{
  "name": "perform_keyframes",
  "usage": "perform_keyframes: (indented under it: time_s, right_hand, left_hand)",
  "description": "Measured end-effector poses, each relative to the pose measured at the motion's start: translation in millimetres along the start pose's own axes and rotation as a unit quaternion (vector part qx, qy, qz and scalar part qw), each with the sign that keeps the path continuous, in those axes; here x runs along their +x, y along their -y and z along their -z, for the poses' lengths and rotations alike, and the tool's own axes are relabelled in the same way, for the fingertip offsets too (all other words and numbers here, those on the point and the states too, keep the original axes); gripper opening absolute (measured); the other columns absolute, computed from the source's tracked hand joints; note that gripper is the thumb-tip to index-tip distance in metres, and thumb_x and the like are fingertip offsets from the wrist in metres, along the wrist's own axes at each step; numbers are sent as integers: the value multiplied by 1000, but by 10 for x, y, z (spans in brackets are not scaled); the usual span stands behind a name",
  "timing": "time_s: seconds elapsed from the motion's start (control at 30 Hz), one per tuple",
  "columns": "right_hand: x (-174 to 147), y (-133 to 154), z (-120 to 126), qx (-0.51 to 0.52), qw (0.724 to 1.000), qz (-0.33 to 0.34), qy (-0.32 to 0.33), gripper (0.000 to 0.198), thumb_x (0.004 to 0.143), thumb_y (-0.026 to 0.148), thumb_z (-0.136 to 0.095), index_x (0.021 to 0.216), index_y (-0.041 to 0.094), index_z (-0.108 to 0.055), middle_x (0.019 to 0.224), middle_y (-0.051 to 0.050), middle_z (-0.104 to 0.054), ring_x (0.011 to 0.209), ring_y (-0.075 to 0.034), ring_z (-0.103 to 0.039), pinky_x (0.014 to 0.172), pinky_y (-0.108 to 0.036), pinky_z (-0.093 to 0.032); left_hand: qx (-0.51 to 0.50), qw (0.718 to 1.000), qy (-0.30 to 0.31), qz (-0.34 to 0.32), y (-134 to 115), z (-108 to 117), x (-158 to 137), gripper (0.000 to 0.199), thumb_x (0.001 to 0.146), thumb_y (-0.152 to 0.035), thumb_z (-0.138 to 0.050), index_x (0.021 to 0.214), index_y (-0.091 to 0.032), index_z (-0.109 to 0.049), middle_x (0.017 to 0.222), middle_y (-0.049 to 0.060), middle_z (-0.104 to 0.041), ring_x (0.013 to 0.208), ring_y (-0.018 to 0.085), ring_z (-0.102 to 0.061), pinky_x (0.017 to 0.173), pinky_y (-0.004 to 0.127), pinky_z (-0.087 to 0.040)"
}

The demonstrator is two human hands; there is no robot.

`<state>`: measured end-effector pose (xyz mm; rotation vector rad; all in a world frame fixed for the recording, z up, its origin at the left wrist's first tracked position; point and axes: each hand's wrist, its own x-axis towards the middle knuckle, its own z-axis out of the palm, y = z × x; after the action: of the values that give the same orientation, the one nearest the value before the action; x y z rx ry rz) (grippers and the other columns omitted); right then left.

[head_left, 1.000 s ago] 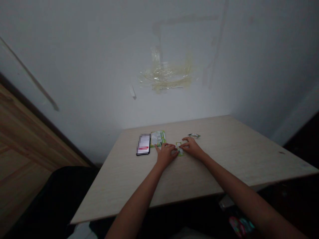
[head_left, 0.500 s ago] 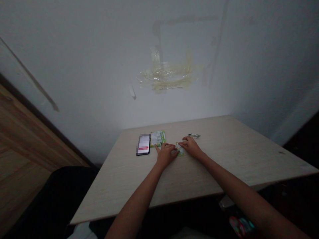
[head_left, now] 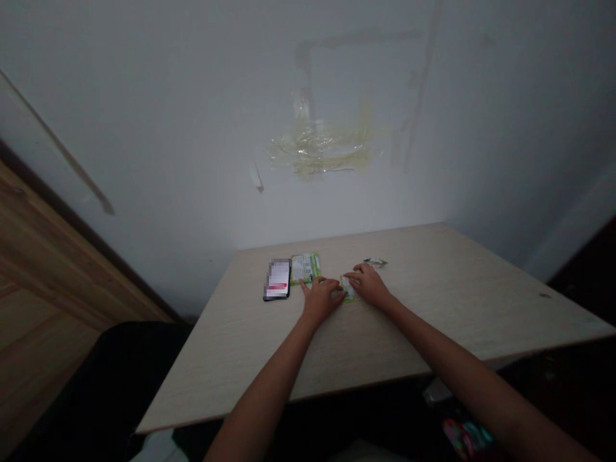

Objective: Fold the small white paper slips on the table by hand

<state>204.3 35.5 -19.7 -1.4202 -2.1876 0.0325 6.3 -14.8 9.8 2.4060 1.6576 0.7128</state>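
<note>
Okay, so both hands are busy with one little green-and-white piece (head_left: 348, 294), lying on the worktop (head_left: 231, 359) right between them. The left hand (head_left: 323, 298) is loosely curled, thumb and fingertips in by the piece's left side, another finger poking out by the bigger green packet (head_left: 307, 266). The right hand (head_left: 368, 283) has its fingertips bunched close together at the far edge. Can't tell whether either one truly has a pinch on it; it's too small and dim.

I'd call this step fiddly fingertip handling, with the piece lined up under both hands. The next move probably calls for the left steadying its side while the right works the far edge, small and gentle. The phone (head_left: 278, 280) sits left of the packet, and a small folded scrap (head_left: 375, 262) lies just beyond the right hand.
</note>
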Motion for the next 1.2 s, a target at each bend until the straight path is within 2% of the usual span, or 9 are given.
perform_keyframes:
  time_s: [0.27,0.4,0.53,0.77,1.2]
  right_hand:
    - [-33,-17,5,27,999,18,-18,31,92,29,-57,120,28,-69,117,-11,-57,112,-23,-52,101,-39,-40]
    - [-41,-43,6,54,997,51,-31,23,89,30,-62,108,27,-75,116,-10,-61,110,-24,-53,99,-41,-42]
    - [-50,-7,20,64,997,35,-33,19,89,35,-63,98,25,-77,105,-8,-65,102,-23,-56,94,-38,-45]
    - [-45,42,43,51,998,20,-30,15,83,33,-68,93,25,-77,102,-7,-65,99,-22,-57,92,-35,-46]
    - [-89,-18,57,58,997,52,-3,31,76,36,-76,105,25,-74,114,-10,-63,107,-24,-56,95,-40,-46]
  left_hand:
    - [18,1000,10,2,-28,18,-18,18,88,-43,-61,102,-34,-67,120,-2,-69,123,26,-47,107,77,8]
    - [20,1000,12,-3,-32,33,-20,18,89,-43,-60,103,-34,-67,120,-2,-69,123,26,-47,107,77,7]
    - [25,1000,13,0,-27,29,-16,19,88,-44,-60,103,-35,-68,120,-1,-69,124,27,-47,108,77,5]
    - [13,1000,-3,2,-3,-10,-6,19,87,-45,-62,101,-35,-69,119,-1,-70,123,28,-48,106,79,6]
    - [12,1000,-5,5,-16,10,-19,19,87,-47,-61,101,-36,-69,121,-3,-69,124,27,-47,106,79,7]
